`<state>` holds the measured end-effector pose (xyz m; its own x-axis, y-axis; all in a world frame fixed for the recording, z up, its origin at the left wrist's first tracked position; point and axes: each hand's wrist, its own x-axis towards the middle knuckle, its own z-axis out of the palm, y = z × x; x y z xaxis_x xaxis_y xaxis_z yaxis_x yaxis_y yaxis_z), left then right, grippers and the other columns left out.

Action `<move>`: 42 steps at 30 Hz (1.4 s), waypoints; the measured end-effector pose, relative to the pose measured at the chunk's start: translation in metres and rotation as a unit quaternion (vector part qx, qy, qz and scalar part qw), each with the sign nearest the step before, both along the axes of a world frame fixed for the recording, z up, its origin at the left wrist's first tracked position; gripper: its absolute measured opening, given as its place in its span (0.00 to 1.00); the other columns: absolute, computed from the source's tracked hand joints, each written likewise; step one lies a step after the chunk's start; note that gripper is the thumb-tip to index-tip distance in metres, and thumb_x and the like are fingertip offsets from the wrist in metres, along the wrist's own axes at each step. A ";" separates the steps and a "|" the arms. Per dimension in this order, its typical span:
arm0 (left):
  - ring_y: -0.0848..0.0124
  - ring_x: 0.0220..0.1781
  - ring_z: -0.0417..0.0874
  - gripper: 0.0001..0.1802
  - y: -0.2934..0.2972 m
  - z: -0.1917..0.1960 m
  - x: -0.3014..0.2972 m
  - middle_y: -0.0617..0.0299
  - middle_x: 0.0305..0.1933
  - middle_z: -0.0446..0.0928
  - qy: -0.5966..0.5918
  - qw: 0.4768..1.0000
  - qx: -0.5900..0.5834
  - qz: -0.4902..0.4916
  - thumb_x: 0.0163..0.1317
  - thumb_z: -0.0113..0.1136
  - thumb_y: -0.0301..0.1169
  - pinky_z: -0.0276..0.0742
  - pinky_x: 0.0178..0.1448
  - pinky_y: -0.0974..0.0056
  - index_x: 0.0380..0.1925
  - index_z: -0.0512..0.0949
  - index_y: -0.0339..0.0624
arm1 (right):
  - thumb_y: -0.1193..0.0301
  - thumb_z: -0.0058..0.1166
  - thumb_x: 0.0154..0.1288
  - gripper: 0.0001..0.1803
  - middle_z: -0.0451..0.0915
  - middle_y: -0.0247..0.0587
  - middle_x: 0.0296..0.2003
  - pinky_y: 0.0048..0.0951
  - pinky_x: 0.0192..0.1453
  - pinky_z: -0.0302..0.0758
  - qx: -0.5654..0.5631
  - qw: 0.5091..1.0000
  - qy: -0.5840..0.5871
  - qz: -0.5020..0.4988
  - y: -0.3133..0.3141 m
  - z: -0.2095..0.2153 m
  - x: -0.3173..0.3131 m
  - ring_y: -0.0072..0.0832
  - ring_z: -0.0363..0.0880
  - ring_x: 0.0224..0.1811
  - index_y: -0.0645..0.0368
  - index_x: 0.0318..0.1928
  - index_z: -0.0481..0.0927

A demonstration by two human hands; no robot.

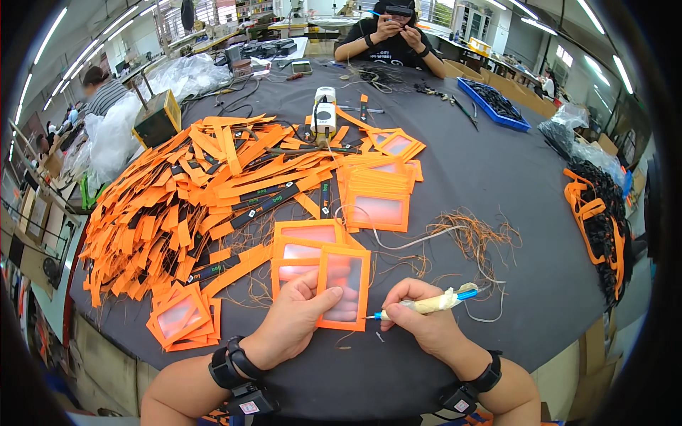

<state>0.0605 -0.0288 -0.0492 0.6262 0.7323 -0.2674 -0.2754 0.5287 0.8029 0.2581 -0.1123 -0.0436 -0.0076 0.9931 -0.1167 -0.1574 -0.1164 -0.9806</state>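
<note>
My left hand [285,325] holds an orange-framed clear window panel [344,267], thumb on its face and fingers showing through the clear sheet from behind. In my right hand [424,325] is a pen-shaped corded tool [435,303] with a taped cream handle and blue ends. The tool's thin metal tip points left and meets, or nearly meets, the panel's lower right edge. Just beyond the held panel, more window panels [310,228] lie overlapped. A further stack of panels [378,206] sits behind those, and a small pile of panels [179,317] rests left of my left hand.
A large heap of orange strips with black labels [206,184] covers the left side. Loose thread ends [474,234] and a white cord [405,246] lie right. Farther off are a white plug adapter [325,117], a blue tray [494,99] and a seated person [387,42].
</note>
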 end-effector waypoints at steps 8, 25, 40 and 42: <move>0.68 0.48 0.82 0.16 0.001 -0.002 0.000 0.54 0.48 0.79 -0.006 1.000 0.007 -0.008 0.67 0.50 0.24 0.81 0.53 0.63 0.55 0.70 0.35 | 0.72 0.57 0.63 0.07 0.79 0.33 0.28 0.18 0.36 0.75 0.007 1.000 -0.010 0.004 0.000 0.002 -0.002 0.16 0.78 0.30 0.61 0.34 0.75; 0.68 0.47 0.83 0.17 0.000 0.001 -0.001 0.54 0.48 0.79 -0.007 1.000 0.005 -0.007 0.67 0.51 0.25 0.81 0.53 0.63 0.55 0.70 0.35 | 0.72 0.57 0.63 0.06 0.79 0.33 0.28 0.19 0.36 0.75 0.003 1.000 -0.022 0.003 -0.001 0.001 0.000 0.16 0.78 0.31 0.62 0.34 0.75; 0.68 0.47 0.83 0.17 0.001 0.000 0.000 0.54 0.48 0.79 -0.013 1.000 0.004 -0.006 0.67 0.51 0.25 0.81 0.52 0.64 0.56 0.69 0.35 | 0.72 0.57 0.64 0.07 0.78 0.34 0.31 0.19 0.38 0.76 0.019 1.000 0.008 -0.001 0.000 -0.004 0.001 0.16 0.78 0.33 0.62 0.37 0.74; 0.68 0.47 0.83 0.17 0.000 0.000 0.000 0.54 0.47 0.79 -0.015 1.000 0.005 -0.006 0.67 0.50 0.25 0.81 0.52 0.64 0.56 0.69 0.35 | 0.73 0.56 0.64 0.06 0.78 0.34 0.31 0.19 0.38 0.76 0.019 1.000 0.005 0.001 0.000 -0.004 0.001 0.16 0.78 0.33 0.62 0.37 0.74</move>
<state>0.0606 -0.0283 -0.0496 0.6429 0.7271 -0.2409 -0.2936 0.5243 0.7993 0.2588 -0.1123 -0.0476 -0.0108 0.9968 -0.0791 -0.1673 -0.0798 -0.9827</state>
